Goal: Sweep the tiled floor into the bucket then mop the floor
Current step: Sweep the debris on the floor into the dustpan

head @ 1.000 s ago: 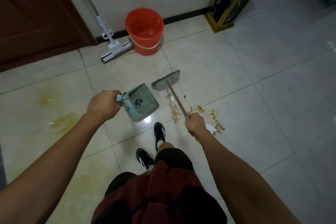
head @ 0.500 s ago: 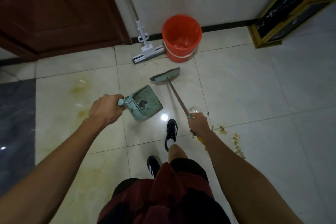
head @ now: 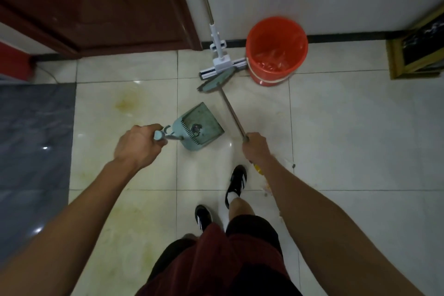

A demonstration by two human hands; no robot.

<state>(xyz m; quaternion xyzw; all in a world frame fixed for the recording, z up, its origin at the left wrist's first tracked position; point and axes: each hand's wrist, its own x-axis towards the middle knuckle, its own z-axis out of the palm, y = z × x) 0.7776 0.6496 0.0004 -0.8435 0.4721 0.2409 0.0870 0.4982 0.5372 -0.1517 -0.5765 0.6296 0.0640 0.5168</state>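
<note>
On tiled floor [head: 360,139] by white wall: one red bucket [head: 276,50], red bag inside. Just beside bucket: one mop [head: 222,62] leaning on wall, one broom [head: 216,80], head touching mop head. Right hand [head: 255,149] wrapped round broom stick. Left hand [head: 137,144] gripping handle of one green dustpan [head: 200,126], dirt inside. Two black shoes [head: 236,182]. Yellow stains [head: 125,103] on tiles. One brown door [head: 96,2].
</note>
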